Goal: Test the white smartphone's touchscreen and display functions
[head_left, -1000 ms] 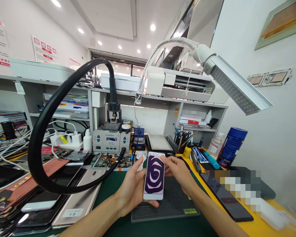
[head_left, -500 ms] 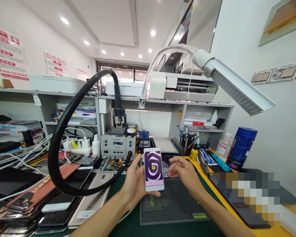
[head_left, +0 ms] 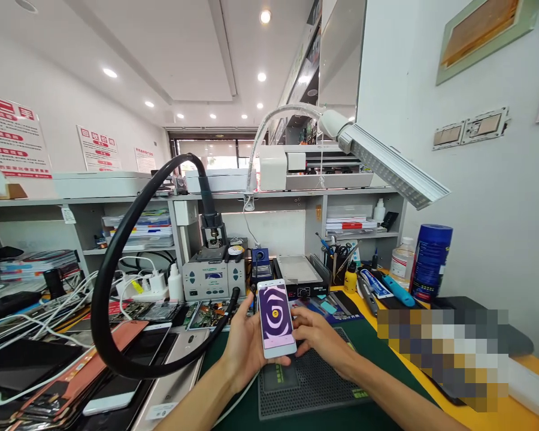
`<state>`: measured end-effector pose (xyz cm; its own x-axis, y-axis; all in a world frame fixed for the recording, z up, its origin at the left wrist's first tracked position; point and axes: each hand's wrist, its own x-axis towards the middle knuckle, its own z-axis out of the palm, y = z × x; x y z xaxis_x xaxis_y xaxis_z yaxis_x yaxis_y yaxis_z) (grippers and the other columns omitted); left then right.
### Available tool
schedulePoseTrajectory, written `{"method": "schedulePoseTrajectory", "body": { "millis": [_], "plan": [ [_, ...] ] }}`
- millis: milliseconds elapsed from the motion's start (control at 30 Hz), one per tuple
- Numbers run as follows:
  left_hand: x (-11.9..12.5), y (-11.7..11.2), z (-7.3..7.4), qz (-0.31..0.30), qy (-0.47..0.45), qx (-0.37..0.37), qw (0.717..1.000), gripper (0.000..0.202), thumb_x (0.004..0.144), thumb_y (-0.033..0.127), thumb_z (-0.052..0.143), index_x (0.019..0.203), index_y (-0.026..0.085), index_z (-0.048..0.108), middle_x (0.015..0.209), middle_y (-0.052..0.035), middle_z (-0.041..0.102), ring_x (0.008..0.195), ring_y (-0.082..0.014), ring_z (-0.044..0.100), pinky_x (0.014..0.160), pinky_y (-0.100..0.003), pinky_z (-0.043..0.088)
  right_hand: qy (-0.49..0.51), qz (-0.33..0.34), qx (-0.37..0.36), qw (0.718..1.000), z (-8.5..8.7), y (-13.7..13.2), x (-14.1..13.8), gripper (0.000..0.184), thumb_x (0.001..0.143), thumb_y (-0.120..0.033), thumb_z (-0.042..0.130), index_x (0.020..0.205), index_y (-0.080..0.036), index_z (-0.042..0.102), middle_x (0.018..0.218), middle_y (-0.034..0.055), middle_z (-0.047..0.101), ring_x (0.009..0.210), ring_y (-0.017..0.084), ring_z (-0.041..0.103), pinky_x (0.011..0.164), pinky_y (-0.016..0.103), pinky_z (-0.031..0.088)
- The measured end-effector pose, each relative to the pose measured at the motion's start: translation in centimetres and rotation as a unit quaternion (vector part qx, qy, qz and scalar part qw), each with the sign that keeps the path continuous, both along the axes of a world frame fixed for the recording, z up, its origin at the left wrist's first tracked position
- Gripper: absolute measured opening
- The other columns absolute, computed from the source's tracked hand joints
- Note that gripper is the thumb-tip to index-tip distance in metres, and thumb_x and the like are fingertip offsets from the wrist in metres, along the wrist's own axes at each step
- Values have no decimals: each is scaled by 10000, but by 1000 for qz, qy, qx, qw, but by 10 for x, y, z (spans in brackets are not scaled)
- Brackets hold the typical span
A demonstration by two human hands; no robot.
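Note:
My left hand (head_left: 245, 347) holds a white smartphone (head_left: 275, 318) upright by its left edge and bottom, above a black perforated work mat (head_left: 314, 383). The phone's screen is lit with a purple and white swirl and a yellow dot at its middle. My right hand (head_left: 318, 338) sits just right of the phone, fingers curled against its right edge and partly behind it. I cannot make out whether it grips the phone or only touches it.
A thick black hose (head_left: 117, 287) loops from a rework station (head_left: 213, 278) over stacked phones and screens (head_left: 94, 371) at left. A white LED lamp (head_left: 386, 167) hangs over the bench. A heating plate (head_left: 300, 272), tool cup (head_left: 335, 254), blue can (head_left: 429, 263) and bottle (head_left: 402, 263) stand behind.
The view has tilted up and shifted. The phone's screen pattern changed, a yellow dot now at its centre. My right hand moved from the phone's top down to its right side.

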<state>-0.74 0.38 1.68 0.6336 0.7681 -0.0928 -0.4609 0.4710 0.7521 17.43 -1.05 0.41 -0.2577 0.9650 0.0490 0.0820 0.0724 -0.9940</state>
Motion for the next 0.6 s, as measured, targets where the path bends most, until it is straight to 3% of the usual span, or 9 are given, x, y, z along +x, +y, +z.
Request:
{"method": "schedulePoseTrajectory", "body": {
  "millis": [167,300,600],
  "plan": [
    [0,-1,0,-13,5,-18,1000,745,838,711,417,1231,97,570,1048,-189,665,843,-315,663,587,-413,553,0,-6,-7,1000,3,-3,-1,489,683,-124,578,1166,-198,604,989,59,661,896,236,642,707,337,524],
    [-1,-1,-2,-16,-3,-14,1000,740,832,709,434,1240,108,571,1020,-169,662,842,-304,656,598,-418,558,48,26,12,998,6,-7,-2,632,621,-43,587,1228,-217,559,1173,61,632,1084,253,594,876,365,493],
    [1,-1,-6,-35,-20,-21,999,733,829,710,439,1276,137,534,1122,-197,642,953,-367,648,631,-456,565,99,75,13,992,4,-12,-7,678,687,-23,591,1316,-236,453,1269,74,595,1148,254,574,959,408,457]
  ]
}}
